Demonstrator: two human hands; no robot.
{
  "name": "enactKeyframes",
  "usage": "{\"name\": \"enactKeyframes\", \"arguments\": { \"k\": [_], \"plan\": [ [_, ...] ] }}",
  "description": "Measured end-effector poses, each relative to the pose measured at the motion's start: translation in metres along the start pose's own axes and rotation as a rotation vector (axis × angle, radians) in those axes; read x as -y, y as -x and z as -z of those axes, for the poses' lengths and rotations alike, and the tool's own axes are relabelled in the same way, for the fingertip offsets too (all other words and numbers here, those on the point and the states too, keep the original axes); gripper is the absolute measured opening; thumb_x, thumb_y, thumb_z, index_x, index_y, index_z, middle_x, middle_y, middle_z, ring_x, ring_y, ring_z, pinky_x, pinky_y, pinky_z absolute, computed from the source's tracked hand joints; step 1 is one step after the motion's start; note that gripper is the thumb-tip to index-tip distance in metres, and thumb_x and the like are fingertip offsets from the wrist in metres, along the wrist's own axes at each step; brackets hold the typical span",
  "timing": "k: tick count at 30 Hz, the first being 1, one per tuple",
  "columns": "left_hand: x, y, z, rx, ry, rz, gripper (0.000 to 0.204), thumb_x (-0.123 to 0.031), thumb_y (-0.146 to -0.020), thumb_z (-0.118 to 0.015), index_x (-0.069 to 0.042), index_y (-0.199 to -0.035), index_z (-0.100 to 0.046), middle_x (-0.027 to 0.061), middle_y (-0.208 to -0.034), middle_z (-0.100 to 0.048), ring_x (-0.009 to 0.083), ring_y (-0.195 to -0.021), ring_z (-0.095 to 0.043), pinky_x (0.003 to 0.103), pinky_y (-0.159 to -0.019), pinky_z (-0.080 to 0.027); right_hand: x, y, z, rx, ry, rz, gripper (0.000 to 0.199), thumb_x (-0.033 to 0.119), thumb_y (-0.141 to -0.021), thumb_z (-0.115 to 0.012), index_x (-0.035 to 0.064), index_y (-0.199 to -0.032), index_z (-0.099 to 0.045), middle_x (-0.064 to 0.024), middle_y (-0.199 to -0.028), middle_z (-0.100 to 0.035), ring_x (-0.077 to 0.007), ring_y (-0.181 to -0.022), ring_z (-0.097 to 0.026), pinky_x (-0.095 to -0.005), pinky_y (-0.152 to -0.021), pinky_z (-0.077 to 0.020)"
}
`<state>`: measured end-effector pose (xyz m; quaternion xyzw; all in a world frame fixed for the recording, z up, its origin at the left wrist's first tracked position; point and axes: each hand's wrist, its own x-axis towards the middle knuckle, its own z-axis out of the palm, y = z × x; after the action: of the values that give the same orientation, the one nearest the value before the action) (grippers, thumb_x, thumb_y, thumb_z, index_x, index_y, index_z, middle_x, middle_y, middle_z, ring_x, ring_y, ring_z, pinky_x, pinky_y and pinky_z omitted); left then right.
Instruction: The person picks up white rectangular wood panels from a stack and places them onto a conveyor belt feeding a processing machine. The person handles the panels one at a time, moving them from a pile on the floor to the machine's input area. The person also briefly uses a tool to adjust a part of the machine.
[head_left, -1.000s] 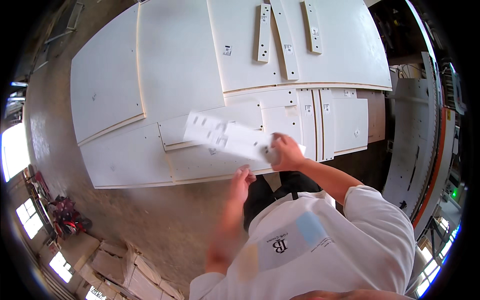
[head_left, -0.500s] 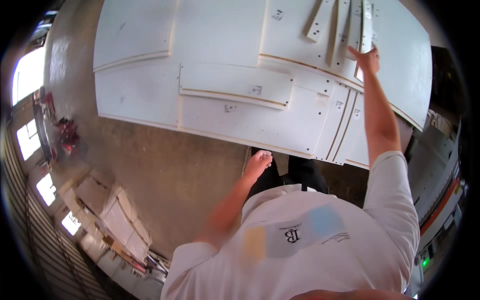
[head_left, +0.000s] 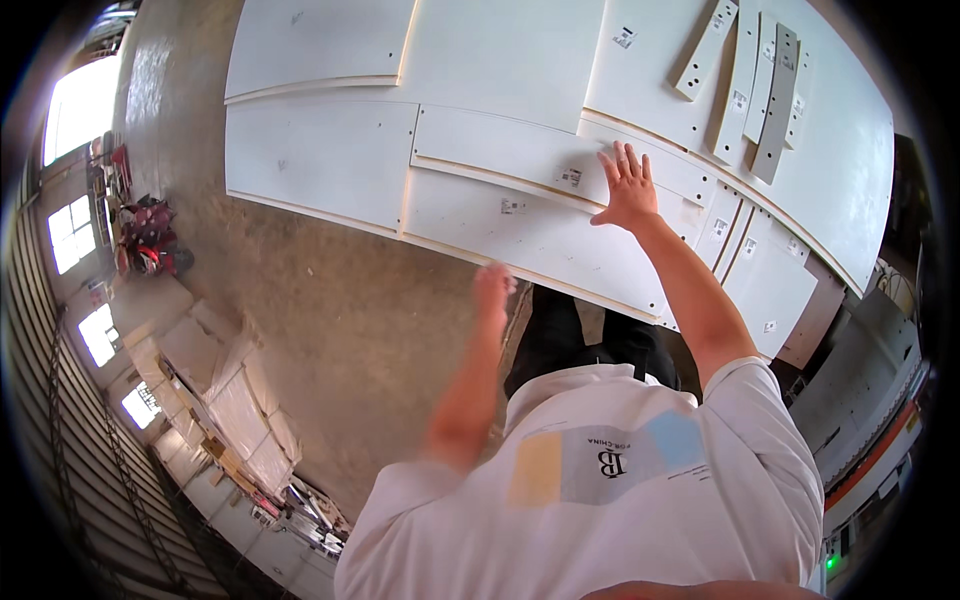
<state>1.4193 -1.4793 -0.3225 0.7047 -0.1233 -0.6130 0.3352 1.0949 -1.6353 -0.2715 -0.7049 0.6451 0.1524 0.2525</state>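
Note:
My right hand is open with its fingers spread. It is over the right end of a long narrow white panel, and I cannot tell whether it touches. Nothing is in it. Just off the near edge of the stacked white panels, my left hand is blurred but looks curled closed, with nothing visible in it. At the far right, several narrow strips lie side by side on a large white panel. Among them are a greyish strip with holes and a shorter white strip set apart on the left.
More flat white panels overlap across the left of the stack, some labelled. Wrapped flat packs lie at the lower left on the brown floor. Grey machinery stands close on my right.
My right hand has let go of a strip at the far right and moved left and nearer, fingers spread. My left hand has risen slightly toward the panel edge. The view has shifted.

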Motion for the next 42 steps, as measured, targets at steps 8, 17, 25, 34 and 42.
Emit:
{"name": "enactKeyframes", "arguments": {
  "k": [8, 17, 25, 34, 42],
  "plan": [
    [-0.096, -0.128, 0.145, -0.556, 0.049, -0.091, 0.029, -0.019, -0.093, -0.064, -0.012, -0.078, -0.04, -0.0023, -0.065, -0.042, 0.0113, -0.055, -0.038, 0.031, -0.045, -0.028, 0.015, 0.021, -0.023, -0.022, 0.048, -0.058, 0.107, 0.052, -0.058, -0.088, 0.0209, -0.148, -0.038, -0.0175, -0.161, -0.022, -0.0361, -0.152, -0.016, -0.0541, -0.125, -0.0085],
    [-0.133, -0.186, 0.189, -0.492, 0.139, 0.032, 0.057, -0.038, -0.092, -0.072, -0.003, -0.132, -0.049, 0.0106, -0.123, -0.059, 0.0282, -0.105, -0.061, 0.047, -0.088, -0.054, -0.008, 0.112, -0.078, -0.047, -0.074, -0.226, 0.101, 0.044, -0.056, -0.091, 0.0233, -0.143, -0.043, -0.0147, -0.162, -0.021, -0.0344, -0.152, -0.017, -0.0511, -0.126, -0.0118],
    [-0.105, -0.166, 0.22, -0.398, 0.322, -0.129, 0.069, -0.032, -0.095, -0.07, -0.013, -0.15, -0.033, 0.0107, -0.131, -0.055, 0.0302, -0.114, -0.058, 0.048, -0.097, -0.05, -0.023, 0.129, -0.083, 0.036, -0.034, -0.313, 0.108, 0.044, -0.055, -0.092, 0.0209, -0.146, -0.04, -0.0126, -0.163, -0.019, -0.0321, -0.153, -0.015, -0.0508, -0.126, -0.0124],
    [-0.061, -0.112, 0.229, -0.267, 0.264, -0.074, 0.068, -0.032, -0.1, -0.062, -0.02, -0.156, -0.025, 0.0093, -0.137, -0.053, 0.0293, -0.117, -0.058, 0.048, -0.096, -0.05, -0.013, 0.116, -0.094, -0.006, -0.069, -0.264, 0.105, 0.041, -0.051, -0.093, 0.0221, -0.141, -0.044, -0.0143, -0.163, -0.019, -0.0382, -0.151, -0.017, -0.0571, -0.121, -0.0209],
    [0.019, -0.044, 0.168, -0.224, 0.35, -0.068, 0.072, -0.031, -0.1, -0.063, -0.019, -0.158, -0.022, 0.0101, -0.14, -0.051, 0.0301, -0.121, -0.057, 0.048, -0.097, -0.049, -0.051, 0.175, -0.068, -0.026, -0.255, -0.232, 0.094, 0.035, -0.047, -0.092, 0.0152, -0.129, -0.05, -0.0143, -0.158, -0.028, -0.038, -0.146, -0.028, -0.0523, -0.111, -0.0411]
  ]
}}
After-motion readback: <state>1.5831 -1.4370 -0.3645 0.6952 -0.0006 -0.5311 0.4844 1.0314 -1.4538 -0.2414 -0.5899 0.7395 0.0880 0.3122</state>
